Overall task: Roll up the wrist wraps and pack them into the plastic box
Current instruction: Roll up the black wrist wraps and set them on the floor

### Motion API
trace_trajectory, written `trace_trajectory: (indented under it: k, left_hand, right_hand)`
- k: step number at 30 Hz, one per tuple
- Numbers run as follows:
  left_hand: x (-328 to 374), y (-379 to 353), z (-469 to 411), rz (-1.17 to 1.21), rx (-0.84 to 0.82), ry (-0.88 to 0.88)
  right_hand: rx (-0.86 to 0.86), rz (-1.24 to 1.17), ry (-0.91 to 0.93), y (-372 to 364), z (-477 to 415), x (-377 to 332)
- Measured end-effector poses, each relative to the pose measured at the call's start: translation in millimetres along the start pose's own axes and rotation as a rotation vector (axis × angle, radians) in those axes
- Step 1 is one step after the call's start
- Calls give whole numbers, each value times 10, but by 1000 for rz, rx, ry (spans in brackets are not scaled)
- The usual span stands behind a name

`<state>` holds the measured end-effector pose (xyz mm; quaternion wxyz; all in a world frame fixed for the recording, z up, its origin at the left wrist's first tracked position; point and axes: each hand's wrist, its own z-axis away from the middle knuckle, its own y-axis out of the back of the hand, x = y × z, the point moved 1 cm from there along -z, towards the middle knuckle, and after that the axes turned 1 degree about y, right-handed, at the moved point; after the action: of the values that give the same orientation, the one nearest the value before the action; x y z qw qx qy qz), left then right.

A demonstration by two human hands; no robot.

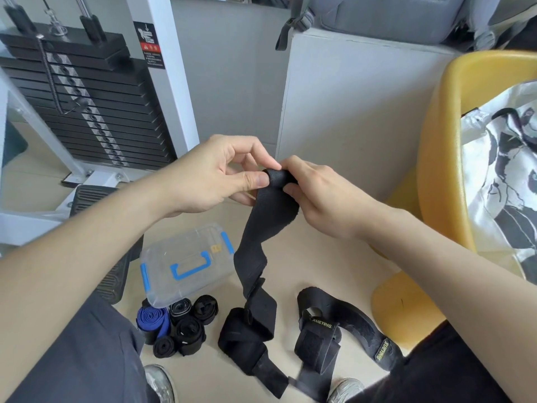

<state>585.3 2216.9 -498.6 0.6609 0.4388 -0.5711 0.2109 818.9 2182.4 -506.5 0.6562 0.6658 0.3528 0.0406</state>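
A long black wrist wrap (pixel 263 228) hangs in the air between my hands, its top end curled into a small roll. My left hand (pixel 220 173) pinches that roll with thumb and fingertips, and my right hand (pixel 316 196) grips it from the other side. The wrap's tail reaches down to a loose black wrap (pixel 247 335) on the floor. A clear plastic box (pixel 186 263) with blue latches and a closed lid lies on the floor. In front of it sit several rolled wraps (pixel 186 330), one of them blue (pixel 154 319). Another loose black wrap (pixel 343 330) marked XUEYING lies to the right.
A weight stack machine (pixel 84 91) stands at the left with its white frame. A white block (pixel 348 112) rises behind my hands. A yellow chair (pixel 441 170) holding a patterned bag (pixel 505 170) is at the right. My legs and shoes frame the floor space.
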Motion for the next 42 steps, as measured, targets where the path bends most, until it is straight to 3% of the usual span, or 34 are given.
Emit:
trace_trajectory:
  k: [11, 14, 17, 26, 32, 42]
  left_hand:
    - [-27, -90, 11, -141, -79, 29]
    - [-16, -133, 22, -142, -146, 37]
    - [6, -157, 24, -96, -174, 28]
    - [-13, -117, -33, -64, -103, 24]
    - [-44, -103, -43, -69, -118, 49]
    - [-101, -119, -45, -88, -169, -5]
  right_hand:
    - [-23, -98, -7, -15, 16, -113]
    - [43, -108, -23, 13, 0, -43]
    - [160, -184, -155, 94, -11, 62]
    - [372, -355, -336, 138, 13, 156]
    - [330, -779, -404, 192, 48, 217]
    - [223, -1035, -523, 76, 34, 296]
